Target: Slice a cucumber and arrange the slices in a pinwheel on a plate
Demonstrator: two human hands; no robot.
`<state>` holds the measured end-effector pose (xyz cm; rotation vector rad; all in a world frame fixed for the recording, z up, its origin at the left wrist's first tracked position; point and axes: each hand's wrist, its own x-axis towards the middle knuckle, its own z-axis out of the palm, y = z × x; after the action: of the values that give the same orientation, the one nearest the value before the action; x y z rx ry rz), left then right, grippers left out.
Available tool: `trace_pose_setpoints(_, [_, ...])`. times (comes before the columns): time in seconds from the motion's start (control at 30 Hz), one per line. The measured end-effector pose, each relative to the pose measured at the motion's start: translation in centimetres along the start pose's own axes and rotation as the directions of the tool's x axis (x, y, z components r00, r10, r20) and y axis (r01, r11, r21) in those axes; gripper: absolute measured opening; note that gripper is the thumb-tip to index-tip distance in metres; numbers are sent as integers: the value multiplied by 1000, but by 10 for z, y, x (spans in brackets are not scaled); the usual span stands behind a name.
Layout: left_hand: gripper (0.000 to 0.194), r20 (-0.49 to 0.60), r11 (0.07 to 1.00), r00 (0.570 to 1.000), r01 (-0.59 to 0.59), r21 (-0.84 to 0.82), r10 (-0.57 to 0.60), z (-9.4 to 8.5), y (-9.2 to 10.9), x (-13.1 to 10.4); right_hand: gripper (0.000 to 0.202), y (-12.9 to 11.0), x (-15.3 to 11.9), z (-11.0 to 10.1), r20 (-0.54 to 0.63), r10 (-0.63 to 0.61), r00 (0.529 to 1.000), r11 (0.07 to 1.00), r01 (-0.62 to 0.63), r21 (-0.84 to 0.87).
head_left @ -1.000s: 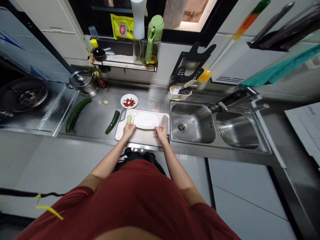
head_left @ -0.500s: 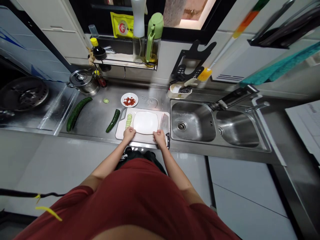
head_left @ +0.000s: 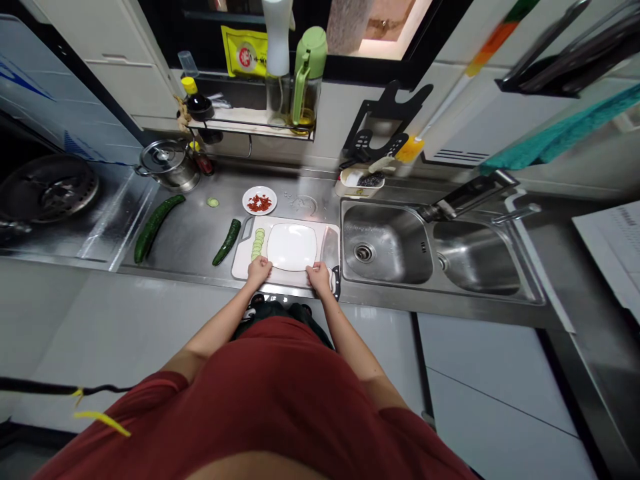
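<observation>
A white plate [head_left: 292, 247] with rounded corners lies over the middle of the cutting board [head_left: 242, 265]. My left hand [head_left: 259, 271] pinches its near left corner, and my right hand [head_left: 319, 277] pinches the near right corner. Left of the plate, a row of cucumber slices [head_left: 258, 243] rests on the board. To the right lies a knife [head_left: 331, 248], its dark handle at the board's near right corner, close to my right hand. A cut cucumber [head_left: 227, 242] sits on the steel counter just left of the board.
A small dish [head_left: 259, 201] of chopped red pieces stands behind the board. Farther left are a long cucumber [head_left: 156, 228], a cucumber end [head_left: 213, 202] and a lidded pot [head_left: 170, 165]. The double sink [head_left: 386, 241] is on the right. A shelf [head_left: 250, 123] with bottles hangs above.
</observation>
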<state>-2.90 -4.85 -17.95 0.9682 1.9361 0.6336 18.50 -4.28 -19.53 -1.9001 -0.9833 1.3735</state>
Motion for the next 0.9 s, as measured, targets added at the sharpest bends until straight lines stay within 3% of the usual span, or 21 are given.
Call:
trace_pose_setpoints(0.17, [18,-78,955,991,-84,283,110,-10,9,-7,22,-4,-2,-3,-23,-28,999,995,25,-98])
trace_pose_setpoints(0.27, [24,-116,910,971,-149,387,208,-24,15,-5,20,-8,-4,-10,-34,-120,992,960,108,-257])
trace_pose_setpoints(0.37, [24,-136,885,963,-151,441,232,-40,18,2,22,-11,-6,-17,-71,-267,961,888,217,-406])
trace_pose_setpoints(0.5, [36,-131,844,970,-105,526,202,-56,16,9,30,-12,-9,-23,-91,-384,919,848,312,-430])
trace_pose_setpoints(0.63, [45,-132,820,973,-80,566,187,-56,5,8,29,-12,-11,-25,-84,-417,905,845,352,-402])
trace_pose_setpoints(0.9, [30,-124,819,974,-90,567,192,-52,-5,10,31,-10,-12,-27,-71,-419,905,846,361,-391])
